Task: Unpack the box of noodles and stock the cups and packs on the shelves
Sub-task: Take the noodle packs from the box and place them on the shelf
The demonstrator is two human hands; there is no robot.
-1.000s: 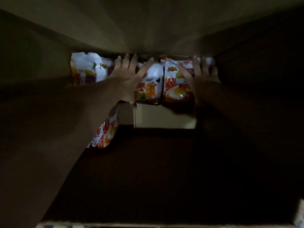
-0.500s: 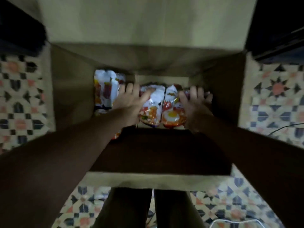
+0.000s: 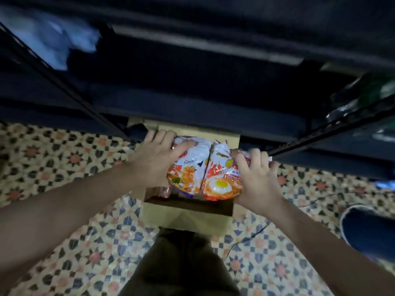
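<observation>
An open cardboard box (image 3: 186,218) stands on the floor in front of a dark shelf unit (image 3: 203,116). Above the box I hold two noodle packs side by side. My left hand (image 3: 156,161) grips the white and orange pack (image 3: 190,169) with its thumb across the top. My right hand (image 3: 254,180) grips the orange pack (image 3: 220,182) with a fried egg printed on it. More packs show dimly inside the box under my left hand (image 3: 162,192).
The floor has patterned tiles (image 3: 64,167). My legs in dark trousers (image 3: 181,263) are just behind the box. A blue bin (image 3: 367,229) stands at the right, with a thin cable (image 3: 245,240) lying near it. Blurred packets (image 3: 53,37) sit on the upper left shelf.
Both hands closed round the packs deep in the box and lifted them up out of it. The view pulled back, so the shelves and floor came into sight.
</observation>
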